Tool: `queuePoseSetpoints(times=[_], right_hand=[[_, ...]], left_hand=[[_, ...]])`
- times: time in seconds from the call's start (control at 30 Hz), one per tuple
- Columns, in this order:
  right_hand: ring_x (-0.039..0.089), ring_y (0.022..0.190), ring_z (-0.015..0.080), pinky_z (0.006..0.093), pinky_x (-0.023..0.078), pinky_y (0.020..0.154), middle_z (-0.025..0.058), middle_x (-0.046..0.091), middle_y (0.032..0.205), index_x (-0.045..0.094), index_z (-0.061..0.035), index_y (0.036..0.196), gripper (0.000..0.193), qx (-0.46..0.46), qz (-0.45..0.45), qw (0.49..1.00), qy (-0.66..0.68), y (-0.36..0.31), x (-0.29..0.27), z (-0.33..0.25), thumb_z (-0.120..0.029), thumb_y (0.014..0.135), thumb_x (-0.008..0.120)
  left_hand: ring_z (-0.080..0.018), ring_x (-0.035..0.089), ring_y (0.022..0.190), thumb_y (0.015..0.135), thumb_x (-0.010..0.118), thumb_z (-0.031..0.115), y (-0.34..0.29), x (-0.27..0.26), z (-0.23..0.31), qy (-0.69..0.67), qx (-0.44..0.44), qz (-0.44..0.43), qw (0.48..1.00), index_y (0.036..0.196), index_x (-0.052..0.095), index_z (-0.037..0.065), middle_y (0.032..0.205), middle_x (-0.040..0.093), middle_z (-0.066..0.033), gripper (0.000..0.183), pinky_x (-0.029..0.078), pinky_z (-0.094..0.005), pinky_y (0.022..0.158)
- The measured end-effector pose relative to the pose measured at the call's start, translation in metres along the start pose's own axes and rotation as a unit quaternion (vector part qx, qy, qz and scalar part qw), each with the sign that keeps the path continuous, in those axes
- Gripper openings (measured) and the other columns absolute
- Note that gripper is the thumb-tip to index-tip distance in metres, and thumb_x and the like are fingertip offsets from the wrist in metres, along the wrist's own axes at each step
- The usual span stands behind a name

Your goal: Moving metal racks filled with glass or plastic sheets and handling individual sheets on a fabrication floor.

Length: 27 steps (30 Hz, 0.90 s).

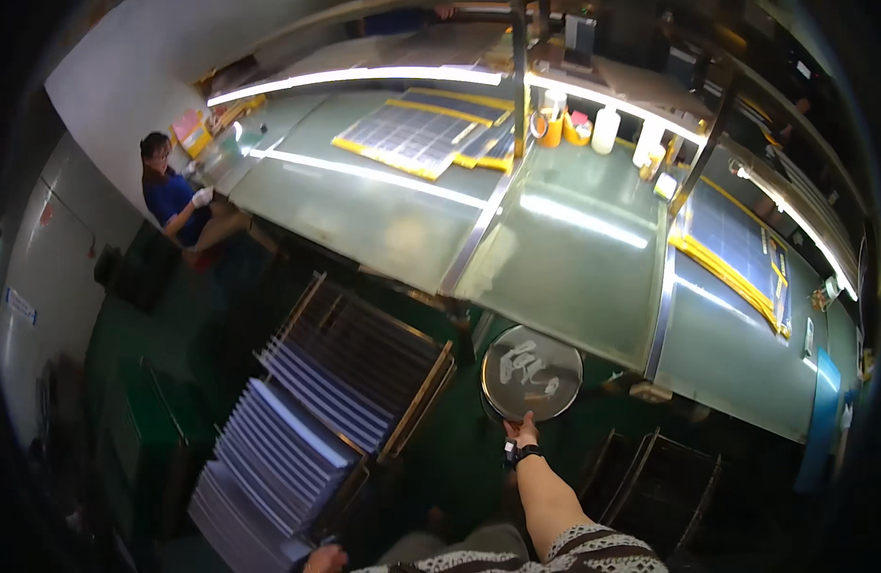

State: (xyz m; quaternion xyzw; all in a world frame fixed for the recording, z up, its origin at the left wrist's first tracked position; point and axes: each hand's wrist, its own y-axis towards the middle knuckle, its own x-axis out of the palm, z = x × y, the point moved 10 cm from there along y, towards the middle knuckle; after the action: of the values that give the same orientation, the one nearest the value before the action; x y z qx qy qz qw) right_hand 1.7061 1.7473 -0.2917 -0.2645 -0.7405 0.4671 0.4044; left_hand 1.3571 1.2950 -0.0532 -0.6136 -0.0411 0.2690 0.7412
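Observation:
My right hand [525, 432], with a dark watch on its wrist, grips the near rim of a round stool [533, 371]. The thumb lies on top of the seat and the fingers go to the rim's side. The dark seat has pale scuffed marks and stands by the front edge of the long workbench [565, 258]. At the lower edge my left hand [326, 559] shows only in part, low beside a rack [364, 372] of stacked pale sheets. Its fingers are too dim and cut off to read.
Yellow-edged dark panels [412, 129] lie on the bench, with another stack [732, 244] at right. Bottles [606, 129] stand at the back. A dark metal rack [655, 482] is right of my arm. A seated person [178, 196] in blue works at far left.

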Motion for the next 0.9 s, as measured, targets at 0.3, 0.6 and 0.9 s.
queuePoseSetpoints(times=[0.3,0.6,0.9], right_hand=[[0.053,0.085,0.0319,0.0460,0.044,0.077,0.0202,0.052,0.094,0.044,0.0042,0.098,0.058,0.065,-0.048,0.983,-0.165,-0.068,-0.095,0.074,-0.051,0.080,0.040],[0.037,0.111,0.0338,0.0453,0.032,0.093,0.0219,0.036,0.121,0.026,0.0063,0.120,0.057,0.249,-0.085,0.924,-0.277,-0.162,-0.148,0.136,-0.040,0.087,0.033],[0.054,0.088,0.0312,0.0382,0.047,0.076,0.0237,0.051,0.099,0.041,0.0032,0.107,0.035,0.121,-0.107,0.842,-0.515,-0.234,-0.067,0.034,-0.021,0.082,0.047]], left_hand=[[-0.0133,0.056,0.079,0.082,0.048,0.031,0.007,0.030,0.074,0.072,0.080,-0.036,0.994,0.100,0.052,0.008,0.089,0.059,-0.0054,0.030,0.043,-0.0253,0.065],[-0.0126,0.055,0.050,0.083,0.047,0.026,0.010,-0.005,0.135,0.019,0.269,0.049,0.962,0.075,0.058,0.002,0.058,0.058,-0.0055,0.027,0.042,-0.0248,0.048],[-0.0300,0.058,0.071,0.079,0.048,0.036,0.095,-0.088,0.296,0.121,0.268,0.288,0.911,0.079,0.058,0.003,0.071,0.059,-0.0158,0.034,0.046,-0.0371,0.063]])
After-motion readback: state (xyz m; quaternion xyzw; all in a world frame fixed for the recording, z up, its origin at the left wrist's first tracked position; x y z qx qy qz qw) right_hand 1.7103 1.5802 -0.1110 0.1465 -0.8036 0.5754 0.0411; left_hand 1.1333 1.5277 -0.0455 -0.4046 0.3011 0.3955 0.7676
